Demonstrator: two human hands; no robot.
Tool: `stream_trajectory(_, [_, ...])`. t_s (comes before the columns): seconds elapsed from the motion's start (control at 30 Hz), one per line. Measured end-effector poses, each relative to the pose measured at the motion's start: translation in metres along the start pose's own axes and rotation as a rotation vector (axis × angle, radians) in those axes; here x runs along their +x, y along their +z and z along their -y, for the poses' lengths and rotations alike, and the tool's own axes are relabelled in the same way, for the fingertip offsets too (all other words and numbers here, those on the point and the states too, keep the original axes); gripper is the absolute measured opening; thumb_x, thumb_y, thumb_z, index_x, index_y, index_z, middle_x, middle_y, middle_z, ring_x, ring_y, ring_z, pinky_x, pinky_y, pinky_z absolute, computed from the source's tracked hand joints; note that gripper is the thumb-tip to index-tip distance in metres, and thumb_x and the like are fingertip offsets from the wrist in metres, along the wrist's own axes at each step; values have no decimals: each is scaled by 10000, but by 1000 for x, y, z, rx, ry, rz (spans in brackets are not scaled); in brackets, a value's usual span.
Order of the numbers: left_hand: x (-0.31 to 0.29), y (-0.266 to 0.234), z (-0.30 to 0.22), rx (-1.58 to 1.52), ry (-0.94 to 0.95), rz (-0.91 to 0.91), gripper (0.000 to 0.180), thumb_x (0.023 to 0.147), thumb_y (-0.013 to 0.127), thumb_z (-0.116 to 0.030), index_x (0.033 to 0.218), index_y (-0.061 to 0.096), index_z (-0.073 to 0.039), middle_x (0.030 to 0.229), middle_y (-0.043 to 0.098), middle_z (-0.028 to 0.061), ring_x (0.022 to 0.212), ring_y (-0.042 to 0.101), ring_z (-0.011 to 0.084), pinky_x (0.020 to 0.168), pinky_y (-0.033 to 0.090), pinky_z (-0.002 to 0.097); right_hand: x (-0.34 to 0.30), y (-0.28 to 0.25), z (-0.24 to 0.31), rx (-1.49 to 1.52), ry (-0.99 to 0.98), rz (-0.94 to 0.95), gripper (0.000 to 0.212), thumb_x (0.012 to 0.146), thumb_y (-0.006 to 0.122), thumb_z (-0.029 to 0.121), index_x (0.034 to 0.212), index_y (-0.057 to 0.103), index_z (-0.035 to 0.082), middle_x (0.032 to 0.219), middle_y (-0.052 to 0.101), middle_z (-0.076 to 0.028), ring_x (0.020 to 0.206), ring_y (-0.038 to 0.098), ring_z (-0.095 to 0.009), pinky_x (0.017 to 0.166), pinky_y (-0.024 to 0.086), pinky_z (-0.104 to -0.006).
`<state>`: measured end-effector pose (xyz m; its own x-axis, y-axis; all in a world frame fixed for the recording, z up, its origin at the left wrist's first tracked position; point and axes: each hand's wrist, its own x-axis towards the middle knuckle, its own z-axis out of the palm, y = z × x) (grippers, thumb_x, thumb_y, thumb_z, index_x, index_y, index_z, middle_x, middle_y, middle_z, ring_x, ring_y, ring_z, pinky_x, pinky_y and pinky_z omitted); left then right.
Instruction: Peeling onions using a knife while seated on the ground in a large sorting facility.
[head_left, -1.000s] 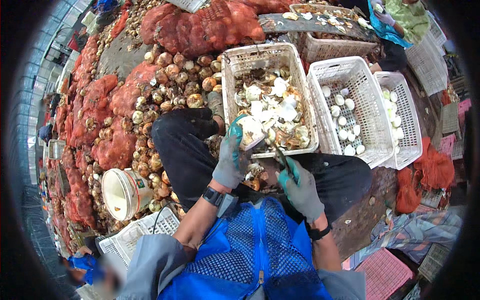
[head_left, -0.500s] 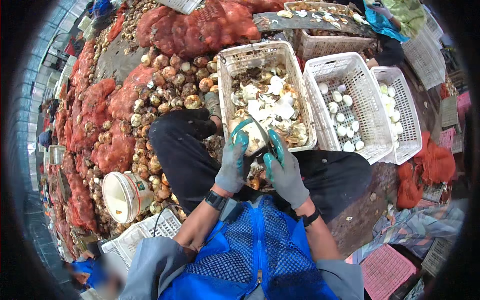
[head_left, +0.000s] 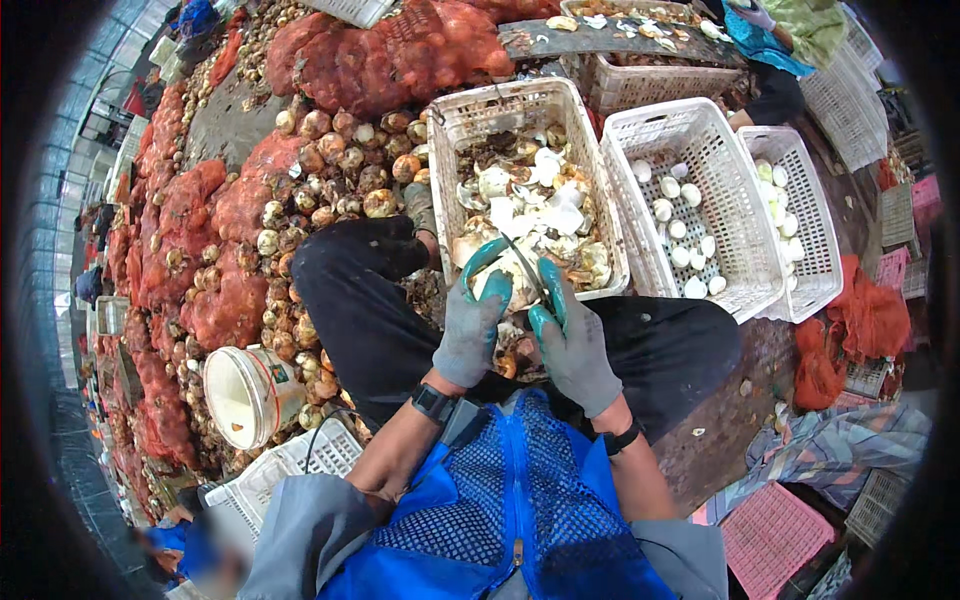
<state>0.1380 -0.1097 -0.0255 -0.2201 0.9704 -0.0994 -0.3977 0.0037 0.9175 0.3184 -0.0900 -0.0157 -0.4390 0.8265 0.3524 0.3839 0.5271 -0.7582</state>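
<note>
My left hand (head_left: 470, 328), in a grey glove with green coated fingers, is closed round a pale, partly peeled onion (head_left: 512, 268). In the same kind of glove, my right hand (head_left: 577, 348) is closed on a knife (head_left: 524, 262). Its thin dark blade slants over the right side of the onion; the handle is mostly hidden in the fingers. Both hands are between my bent legs, at the near edge of a white crate (head_left: 436, 190) that holds onion skins and white peeled layers.
Right of the scrap crate stand a white crate (head_left: 735, 215) with several peeled onions and another white crate (head_left: 815, 215). Unpeeled onions (head_left: 350, 160) and red mesh sacks (head_left: 390, 60) fill the left. A white bucket (head_left: 235, 395) lies tipped. Another person's arm (head_left: 745, 118) shows at upper right.
The knife blade has come up and now slants across the onion, where it was lower between the hands. My left fingers and the onion have turned slightly. The view has shifted a little.
</note>
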Motion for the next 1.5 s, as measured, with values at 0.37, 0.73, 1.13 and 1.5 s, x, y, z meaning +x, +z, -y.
stream_trajectory(0.37, [0,4,-19,228,-43,-7,597,1055,696,-301,1541,568,21,1360,696,82,1203,641,138,1048,521,316,7,4,0,208,412,60,473,1053,619,130,1498,596,-29,1185,748,-251,992,742,-401,886,587,-494])
stream_trajectory(0.73, [-1,15,-6,120,-4,-7,618,1130,639,-395,1596,521,-6,1295,689,25,1096,653,97,997,542,293,-29,19,-40,188,465,-32,414,1025,693,58,1408,640,-91,1226,731,-227,839,714,-343,788,586,-471])
stream_trajectory(1.13, [0,-15,11,641,315,151,578,1027,677,-191,1543,517,14,1416,672,162,1278,682,279,1076,568,420,-29,29,-38,-124,117,19,435,993,673,87,1406,623,-41,1363,646,-301,1016,708,-424,833,589,-520])
stream_trajectory(1.5, [-2,-15,18,736,119,170,455,1152,491,-159,1568,471,22,1376,646,215,1239,681,322,1079,543,419,6,7,-31,810,793,-198,284,1116,626,276,1084,698,3,797,668,-14,589,575,-75,518,467,-276])
